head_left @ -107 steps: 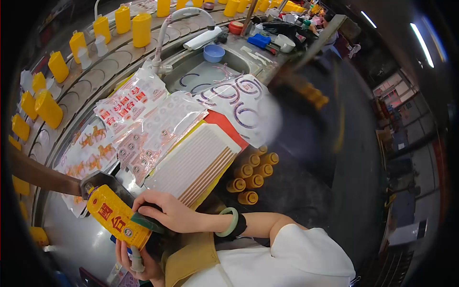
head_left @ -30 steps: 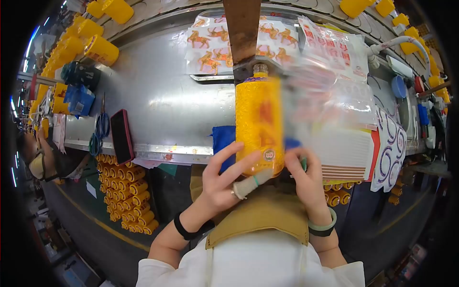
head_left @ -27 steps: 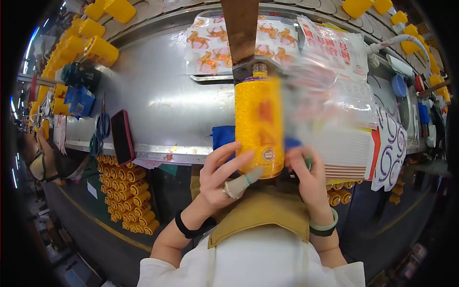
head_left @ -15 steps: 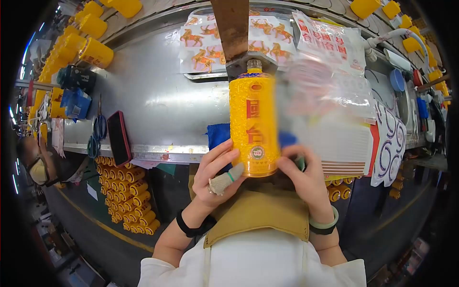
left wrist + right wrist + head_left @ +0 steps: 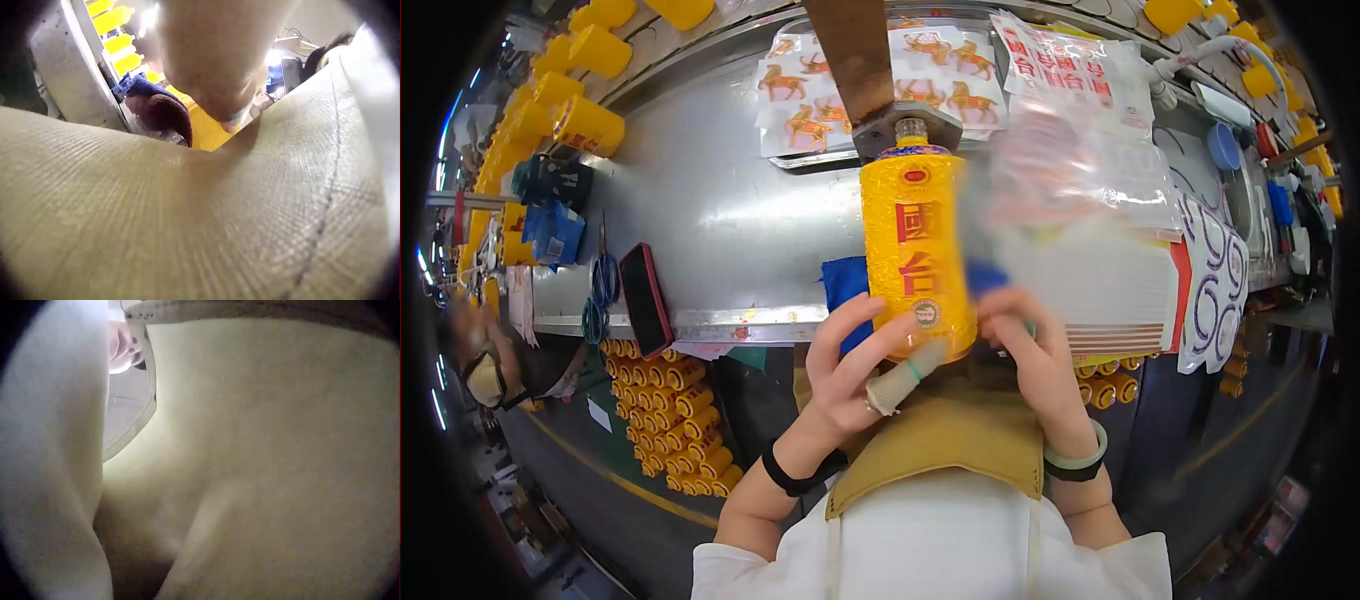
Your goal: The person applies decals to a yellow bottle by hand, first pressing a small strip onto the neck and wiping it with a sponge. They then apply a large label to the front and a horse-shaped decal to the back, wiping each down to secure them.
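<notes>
In the head view a yellow bottle [image 5: 915,250] with red characters and a round seal lies with its neck at a dark metal holder [image 5: 915,122]. My left hand [image 5: 850,375] grips its lower left side, a cloth-like cover on one finger across the base. Close to the bottle's lower right edge, my right hand [image 5: 1035,355] pinches a green pad [image 5: 1030,328], mostly hidden by the fingers. Part of the yellow bottle [image 5: 209,128] and a blue cloth [image 5: 139,83] show in the left wrist view. Pale fabric [image 5: 262,437] fills most of the right wrist view.
Horse decal sheets [image 5: 798,95] lie behind the bottle, and plastic-covered sheets [image 5: 1090,180] and a striped stack [image 5: 1100,290] at its right. Left are a phone [image 5: 645,300] and scissors [image 5: 605,280]. Blue cloth [image 5: 845,290] lies under the bottle.
Since 3.6 seconds ago the view has swung round, and my right hand has gone from the bottle's front to beside its base. Over the last half second my left finger cover moved across the base.
</notes>
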Demonstrator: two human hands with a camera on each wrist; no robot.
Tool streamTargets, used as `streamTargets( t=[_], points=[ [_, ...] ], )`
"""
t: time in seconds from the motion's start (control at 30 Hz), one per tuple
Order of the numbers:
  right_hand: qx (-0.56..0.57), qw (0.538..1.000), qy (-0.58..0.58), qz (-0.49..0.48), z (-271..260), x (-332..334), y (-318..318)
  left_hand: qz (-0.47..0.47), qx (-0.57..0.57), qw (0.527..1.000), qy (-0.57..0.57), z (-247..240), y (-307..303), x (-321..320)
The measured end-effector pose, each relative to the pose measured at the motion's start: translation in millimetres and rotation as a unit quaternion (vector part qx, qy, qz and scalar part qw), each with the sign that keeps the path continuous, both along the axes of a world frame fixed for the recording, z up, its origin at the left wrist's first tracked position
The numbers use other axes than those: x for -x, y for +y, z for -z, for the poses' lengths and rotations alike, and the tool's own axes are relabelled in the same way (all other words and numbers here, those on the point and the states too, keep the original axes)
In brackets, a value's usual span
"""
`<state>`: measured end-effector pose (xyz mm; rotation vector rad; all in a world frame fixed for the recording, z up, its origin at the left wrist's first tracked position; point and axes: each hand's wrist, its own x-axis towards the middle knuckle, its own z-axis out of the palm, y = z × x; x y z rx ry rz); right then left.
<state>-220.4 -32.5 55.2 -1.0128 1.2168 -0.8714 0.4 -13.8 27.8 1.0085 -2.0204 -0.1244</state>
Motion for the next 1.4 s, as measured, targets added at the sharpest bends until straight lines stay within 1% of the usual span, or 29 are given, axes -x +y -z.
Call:
streamTargets(
  t=[0.03,0.1,0.13,0.23,0.3,0.37,0.4,0.47,0.6,0.67,0.7,0.73,0.77,0.8,0.83,0.9,0.93,0.97,1.03,1.1,1.17,1.2,1.27,1.37,1.4],
  points=[
    [0.0,1.0,-0.001,0.003,-1,0,1,0.003,0.0,1.0,-0.001,4,0,1],
    [-0.004,1.0,-0.005,0.006,-2,0,1,-0.012,-0.008,0.998,0.062,13,-1,3],
    [-0.005,1.0,-0.007,0.009,-2,0,1,-0.017,-0.012,0.997,0.074,11,-1,5],
    [-0.002,1.0,-0.018,0.012,0,-1,2,-0.029,-0.021,0.995,0.093,16,1,2],
    [0.002,1.0,-0.013,0.007,-1,-1,2,-0.034,-0.019,0.996,0.085,17,3,2],
    [0.007,1.0,-0.014,0.001,-1,-1,0,-0.081,0.057,0.995,-0.014,13,4,4],
    [0.011,1.0,-0.014,-0.003,-1,-1,0,-0.081,0.057,0.995,-0.015,12,3,6],
    [0.007,1.0,-0.013,-0.004,0,0,1,-0.075,0.064,0.993,-0.058,10,1,10],
    [0.009,1.0,-0.016,-0.002,0,0,2,-0.074,0.049,0.993,-0.08,10,5,5],
    [0.008,1.0,-0.022,-0.009,-4,2,3,-0.097,0.077,0.99,-0.063,15,8,1],
    [0.006,1.0,-0.026,-0.015,-5,2,5,-0.098,0.077,0.99,-0.064,17,11,1],
    [0.006,0.999,-0.027,-0.016,-4,2,6,-0.116,0.049,0.991,-0.036,20,15,0],
    [-0.011,0.998,-0.066,0.013,-4,2,8,-0.134,0.02,0.991,-0.007,22,18,0],
    [-0.027,0.993,-0.104,0.042,-4,2,9,-0.115,0.009,0.993,0.021,25,18,-2],
    [-0.027,0.993,-0.104,0.041,-5,2,10,-0.116,0.009,0.993,0.021,27,18,-3],
    [0.001,0.998,-0.041,0.053,-7,2,13,-0.127,-0.115,0.975,0.143,29,16,-2],
    [0.022,0.997,-0.029,0.067,-8,1,14,-0.094,-0.141,0.966,0.193,30,16,1],
    [0.022,0.997,-0.029,0.065,-11,2,17,-0.096,-0.141,0.966,0.194,28,15,0],
    [0.059,0.997,0.006,0.045,-18,4,25,-0.073,-0.096,0.983,0.137,16,12,0],
    [0.107,0.991,0.063,0.052,-19,0,30,-0.061,-0.098,0.983,0.144,16,14,0],
    [0.152,0.981,0.111,0.055,-14,0,33,-0.077,-0.083,0.984,0.137,10,9,5],
    [0.152,0.98,0.113,0.055,-15,-1,33,-0.077,-0.083,0.984,0.138,10,7,7],
    [0.184,0.97,0.146,0.063,-22,-3,32,-0.066,-0.186,0.955,0.222,11,2,10],
    [0.175,0.971,0.153,0.054,-32,-10,31,-0.043,-0.18,0.955,0.232,12,0,12],
    [0.204,0.967,0.145,0.053,-29,-12,29,-0.041,-0.181,0.955,0.231,12,0,11]
  ],
)
